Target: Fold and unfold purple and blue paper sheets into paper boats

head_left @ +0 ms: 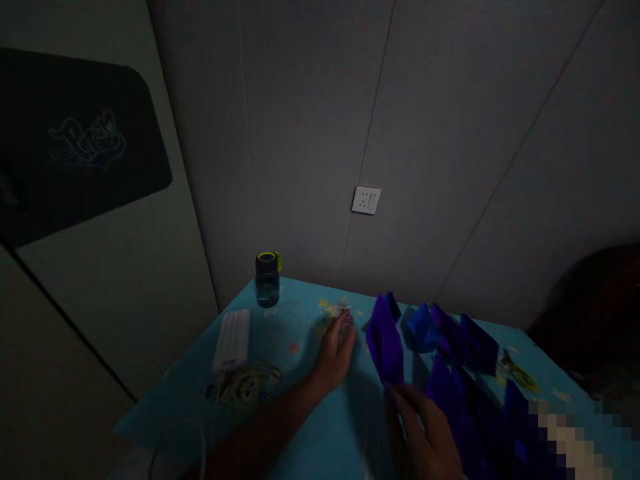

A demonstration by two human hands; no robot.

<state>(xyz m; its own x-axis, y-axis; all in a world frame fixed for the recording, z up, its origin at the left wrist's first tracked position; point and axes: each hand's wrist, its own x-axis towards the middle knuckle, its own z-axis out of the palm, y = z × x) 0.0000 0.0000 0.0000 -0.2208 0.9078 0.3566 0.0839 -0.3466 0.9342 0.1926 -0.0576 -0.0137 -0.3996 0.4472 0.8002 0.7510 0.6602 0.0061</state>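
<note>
The right hand (425, 430) is pinching a purple folded-paper piece (385, 343) by its lower corner, thumb and fingers closing narrowly on it. The piece is standing upright above the light-blue tablecloth (325, 433), just left of a cluster of other folded pieces. In that cluster, a blue folded piece (423, 330) is sitting behind, a dark-blue folded piece (479, 345) is leaning farther right, and more purple ones are crowding the near side.

The left hand (337, 350) is stretching forward over the cloth, its fingers lying close together near a yellow flower print (323, 303); in this dim light, I cannot tell whether its fingertips are gripping anything.

Left of that arm, a white power bank (233, 340) is lying with a cable (203, 443) trailing toward the near edge. Beyond it, a water bottle (267, 283) is standing upright near the wall.
</note>
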